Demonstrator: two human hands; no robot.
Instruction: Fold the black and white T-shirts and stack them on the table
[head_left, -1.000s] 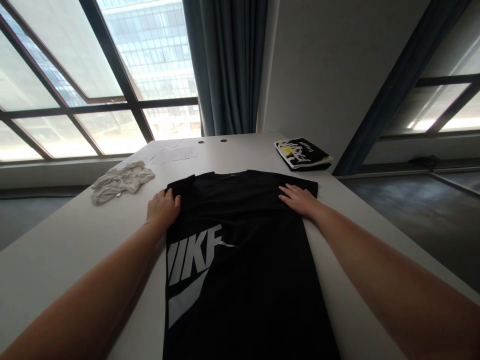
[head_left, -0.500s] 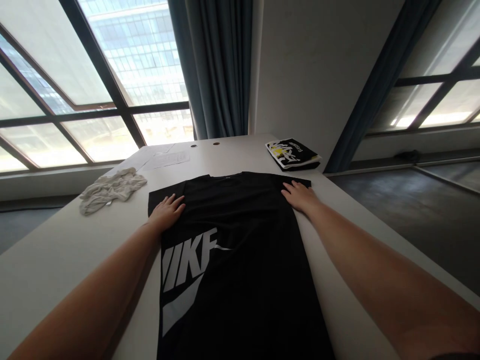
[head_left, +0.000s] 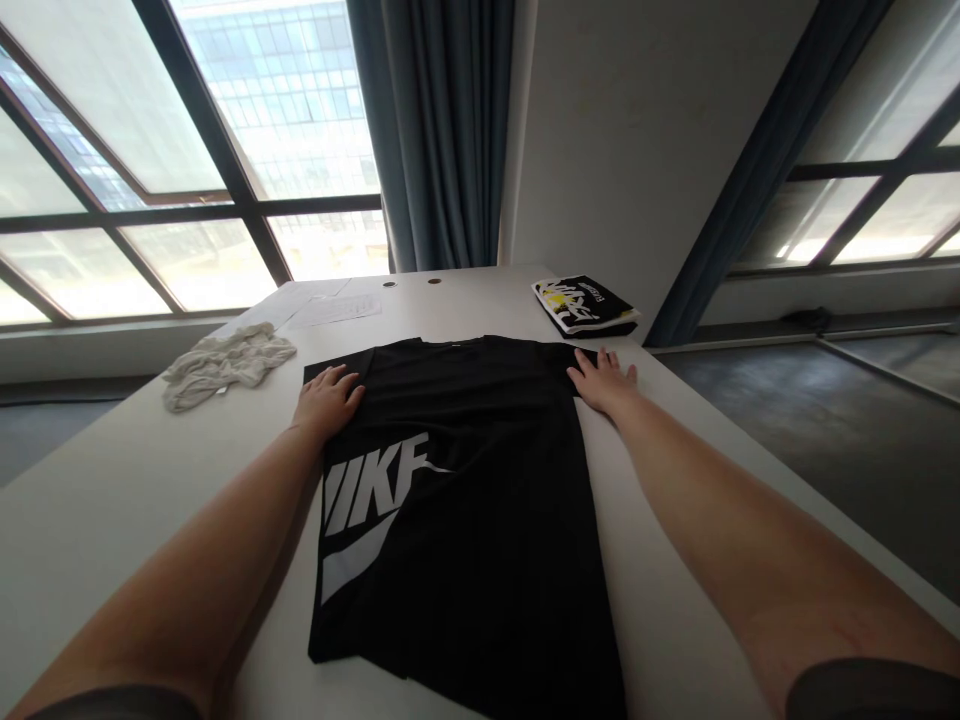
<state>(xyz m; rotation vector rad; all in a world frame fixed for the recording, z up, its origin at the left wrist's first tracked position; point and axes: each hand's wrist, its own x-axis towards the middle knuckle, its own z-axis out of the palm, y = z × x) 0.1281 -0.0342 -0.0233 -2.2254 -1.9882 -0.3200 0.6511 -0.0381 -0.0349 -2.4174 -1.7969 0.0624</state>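
Note:
A black T-shirt (head_left: 480,480) with large pale lettering lies spread on the white table, its collar at the far end and its lower hem towards me. My left hand (head_left: 326,400) rests flat on the left sleeve area, fingers stretched forward. On the opposite side, my right hand (head_left: 604,380) lies on the right sleeve with its fingers spread. Neither hand grips the cloth. Slight creases run across the chest, and the hem is uneven at the bottom.
On the white table (head_left: 675,560), a crumpled pale cloth (head_left: 229,368) lies at the left. Folded black garments with white and yellow print (head_left: 589,305) are stacked at the far right. Paper sheets (head_left: 337,310) lie at the back left, near the window and blue curtain (head_left: 442,140).
My right hand has shifted slightly outward along the sleeve, its fingers more spread. The shirt's lower hem has come into view. My left hand remains on the left sleeve area.

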